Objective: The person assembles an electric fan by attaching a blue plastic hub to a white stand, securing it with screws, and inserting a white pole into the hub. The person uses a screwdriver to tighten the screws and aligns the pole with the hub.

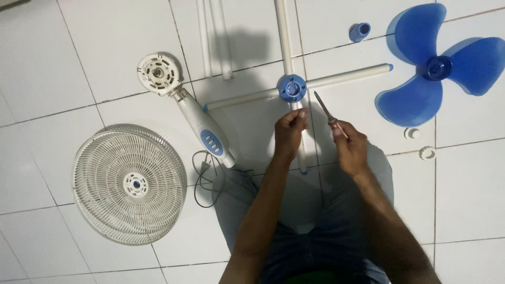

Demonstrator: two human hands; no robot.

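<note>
We see the left hand (290, 126) pinching the cross base (292, 88), the right hand (348, 143) gripping a screwdriver (326, 110) — fan blade (439, 68), grille (130, 183) and motor housing (184, 105) lie around on the floor (63, 63).

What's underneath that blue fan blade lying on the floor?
Only white floor tile shows around and faintly through the translucent blue fan blade. Beneath its dark centre hub nothing can be seen.
</note>
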